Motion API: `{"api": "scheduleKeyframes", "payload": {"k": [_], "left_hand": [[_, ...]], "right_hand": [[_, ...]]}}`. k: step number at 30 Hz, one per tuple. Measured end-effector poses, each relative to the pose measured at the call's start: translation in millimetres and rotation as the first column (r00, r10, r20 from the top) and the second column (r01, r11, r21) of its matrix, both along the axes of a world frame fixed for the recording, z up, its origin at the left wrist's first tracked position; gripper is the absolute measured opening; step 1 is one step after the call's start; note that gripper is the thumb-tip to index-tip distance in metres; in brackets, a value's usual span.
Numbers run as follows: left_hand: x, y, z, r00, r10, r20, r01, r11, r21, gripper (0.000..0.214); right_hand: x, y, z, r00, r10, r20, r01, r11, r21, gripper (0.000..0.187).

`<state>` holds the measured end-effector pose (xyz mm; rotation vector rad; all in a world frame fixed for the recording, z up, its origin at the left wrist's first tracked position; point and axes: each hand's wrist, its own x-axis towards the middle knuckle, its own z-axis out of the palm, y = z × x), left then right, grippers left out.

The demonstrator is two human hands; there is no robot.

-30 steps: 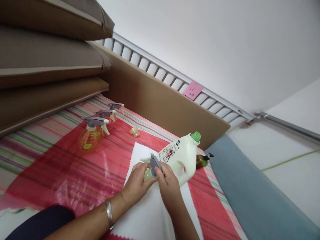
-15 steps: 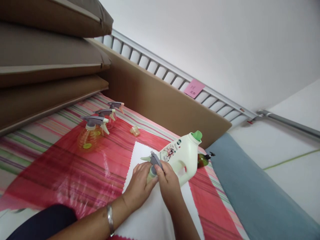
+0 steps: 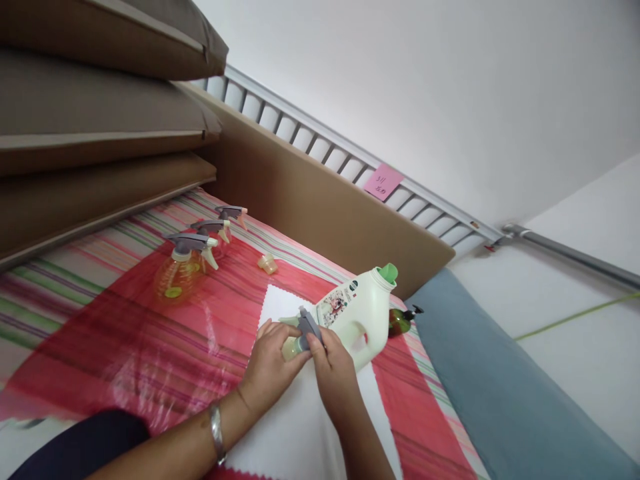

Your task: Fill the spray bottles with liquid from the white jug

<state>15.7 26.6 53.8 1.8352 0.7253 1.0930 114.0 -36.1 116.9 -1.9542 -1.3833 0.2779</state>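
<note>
My left hand, with a silver bangle on the wrist, is closed around the pale body of a small spray bottle. The fingers of my right hand grip its grey spray head at the neck. The bottle is tilted over a white scallop-edged cloth, and its lower part is hidden by my left hand. Just behind my hands stands a large pale green detergent jug; its cap is off and a green spout shows in the mouth. A clear plastic cap lies beyond the cloth.
Several grey-topped spray bottles stand at the left on red translucent sheeting. A green pump bottle is behind the jug. Stacked cushions rise at the left, with a brown board along the back and a blue panel at the right.
The view has shifted slightly. My left fingers have moved a little on the bottle, so more of its pale body shows under the spray head. Both hands keep their hold.
</note>
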Motion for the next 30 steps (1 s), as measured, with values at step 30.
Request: {"api": "scheduleKeyframes", "payload": {"k": [30], "left_hand": [[-18,3,13.5,0.972,-0.115,0.207,0.149,0.977,-0.155,0.023]], "right_hand": [[1,1,2.4,0.999,-0.042,-0.017,0.041,0.999,-0.032,0.028]]}}
